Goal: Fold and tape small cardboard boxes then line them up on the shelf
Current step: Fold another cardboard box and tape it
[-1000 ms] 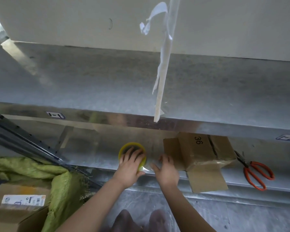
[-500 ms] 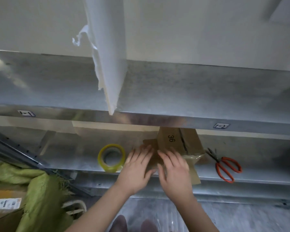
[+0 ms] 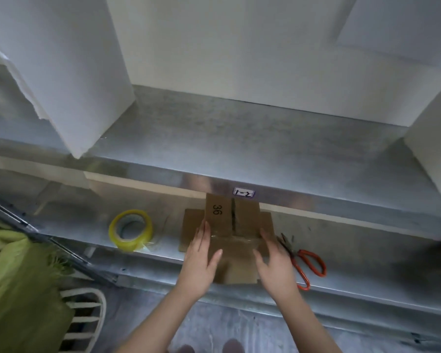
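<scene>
A small brown cardboard box marked "36" lies on the lower metal shelf, its near flaps spread open and a strip of clear tape across its near end. My left hand lies flat with straight fingers against the box's left side and flap. My right hand lies flat with straight fingers along the box's right side. A roll of yellow tape stands on the shelf to the left of the box. Orange-handled scissors lie to the right of my right hand.
The upper metal shelf overhangs the box, with a label on its front edge. White foam blocks stand on it at left and far right. A green sack and a white plastic crate sit at lower left.
My left hand let go of the tape roll and both hands moved to the box, then spread to its two sides. The view shifted right and closer.
</scene>
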A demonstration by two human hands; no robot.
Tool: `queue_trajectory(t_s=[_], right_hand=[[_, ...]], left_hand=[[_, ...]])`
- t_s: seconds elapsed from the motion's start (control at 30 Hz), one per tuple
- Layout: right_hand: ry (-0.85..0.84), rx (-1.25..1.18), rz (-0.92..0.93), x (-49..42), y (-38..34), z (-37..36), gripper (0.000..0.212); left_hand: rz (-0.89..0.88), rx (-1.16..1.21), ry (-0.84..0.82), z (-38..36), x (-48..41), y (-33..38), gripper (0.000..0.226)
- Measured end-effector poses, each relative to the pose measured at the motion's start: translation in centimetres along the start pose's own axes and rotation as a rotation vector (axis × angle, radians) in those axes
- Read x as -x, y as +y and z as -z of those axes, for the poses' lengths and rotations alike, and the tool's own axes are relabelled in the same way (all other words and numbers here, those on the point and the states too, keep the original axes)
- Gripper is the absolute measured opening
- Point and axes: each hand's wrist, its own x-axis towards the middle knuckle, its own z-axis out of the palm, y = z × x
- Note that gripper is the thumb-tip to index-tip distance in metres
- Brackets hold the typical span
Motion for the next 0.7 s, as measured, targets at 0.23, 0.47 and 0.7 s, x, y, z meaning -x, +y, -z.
queue_trajectory(t_s=[0.23, 0.47, 0.7], right_hand=[[-0.014, -0.111, -0.029, -1.6, 1.7, 0.0, 0.053], [0.098, 0.063, 0.057, -3.3, 1.2, -1.4, 0.052], [0.015, 0.038, 0.052, -3.3, 1.7, -1.0, 0.054]], left_hand=[[0.245, 0.476, 0.016, -0.9, -0.4, 0.7, 0.078], [0.205, 0.035, 0.204, -0.3, -2.7, 1.6, 0.066], [0.162, -0.010, 0.215, 0.3, -3.5, 2.0, 0.054]])
